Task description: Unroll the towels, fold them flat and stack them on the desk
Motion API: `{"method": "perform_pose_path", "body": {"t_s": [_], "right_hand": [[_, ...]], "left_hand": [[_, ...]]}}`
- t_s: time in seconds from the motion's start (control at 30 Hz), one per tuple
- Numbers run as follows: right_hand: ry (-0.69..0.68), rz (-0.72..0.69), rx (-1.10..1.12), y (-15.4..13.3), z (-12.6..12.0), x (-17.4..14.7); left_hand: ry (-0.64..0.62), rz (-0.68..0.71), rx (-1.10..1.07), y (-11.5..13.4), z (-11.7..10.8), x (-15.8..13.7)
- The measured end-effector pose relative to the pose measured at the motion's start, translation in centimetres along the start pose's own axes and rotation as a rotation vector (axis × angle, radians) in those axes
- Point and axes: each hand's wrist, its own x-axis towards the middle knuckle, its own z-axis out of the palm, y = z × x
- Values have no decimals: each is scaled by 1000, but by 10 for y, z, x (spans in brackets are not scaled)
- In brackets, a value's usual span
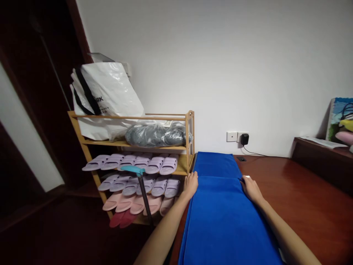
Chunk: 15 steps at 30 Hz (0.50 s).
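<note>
A long blue cloth point(224, 217), folded in layers, lies over the reddish-brown wooden desk point(278, 184). Across its far part runs a crease, and beyond that a shorter blue section reaches toward the wall. My left hand point(191, 185) grips the cloth's left edge near the crease, fingers curled over it. On the opposite edge, level with the crease, my right hand point(251, 188) pinches the cloth. A small white patch shows by the right fingers. Both fingertips are partly hidden.
Left of the desk stands a wooden rack point(190, 136) with lilac slippers point(161, 164), pink slippers point(138, 203), a white bag point(110, 88) and plastic-wrapped grey items point(157, 134). A blue-topped pole point(145, 195) stands before it. A black adapter point(244, 139) is plugged into the wall.
</note>
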Motion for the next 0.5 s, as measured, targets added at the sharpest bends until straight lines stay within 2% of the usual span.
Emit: {"method": "perform_pose_path", "body": {"t_s": [0.2, 0.5], "right_hand": [[8, -37, -17, -7, -15, -42], [75, 17, -68, -20, -33, -139]], "left_hand": [[-24, 77, 31, 5, -21, -38], [-49, 141, 104, 17, -55, -127]]}}
